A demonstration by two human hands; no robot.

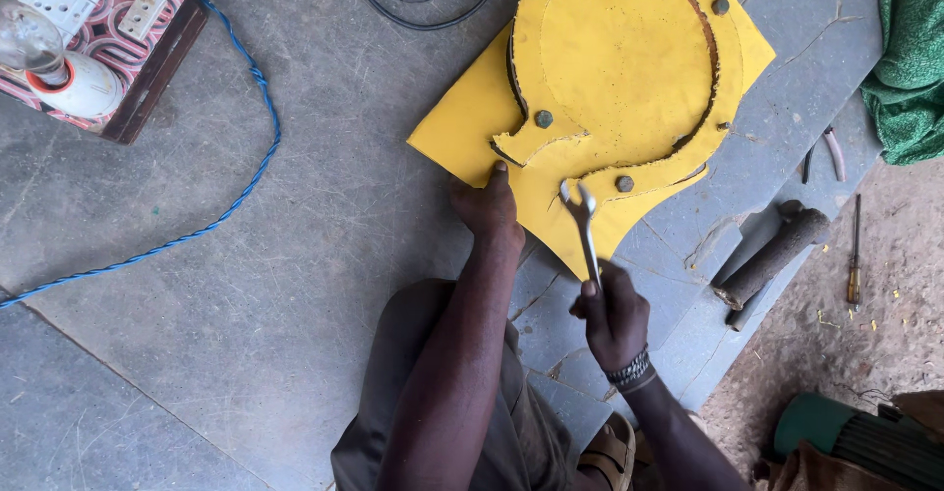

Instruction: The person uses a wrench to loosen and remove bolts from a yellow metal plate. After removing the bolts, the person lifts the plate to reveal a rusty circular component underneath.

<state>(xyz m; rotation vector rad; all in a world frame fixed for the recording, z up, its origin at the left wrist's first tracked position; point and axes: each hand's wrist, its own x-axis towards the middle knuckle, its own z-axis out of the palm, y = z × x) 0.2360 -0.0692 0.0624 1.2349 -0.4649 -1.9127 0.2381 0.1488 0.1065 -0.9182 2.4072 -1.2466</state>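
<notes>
A flat yellow panel (462, 132) lies on the grey concrete floor, with a cut-out yellow ring-shaped piece (629, 58) bolted on top by several dark bolts (543, 117). My left hand (487, 206) presses down on the panel's near edge, fingers on the yellow sheet. A silver open-ended spanner (584, 226) is gripped in my right hand (615, 314); its jaw end rests on the panel just left of a bolt (623, 183).
A patterned switch board with sockets and a bulb (84, 44) sits at top left, with a blue twisted cable (246, 167) trailing off. Black cable (423, 4) loops at top. A dark handle-like tool (772, 255), pliers (831, 152), a screwdriver (855, 255) and green cloth (910, 58) lie right.
</notes>
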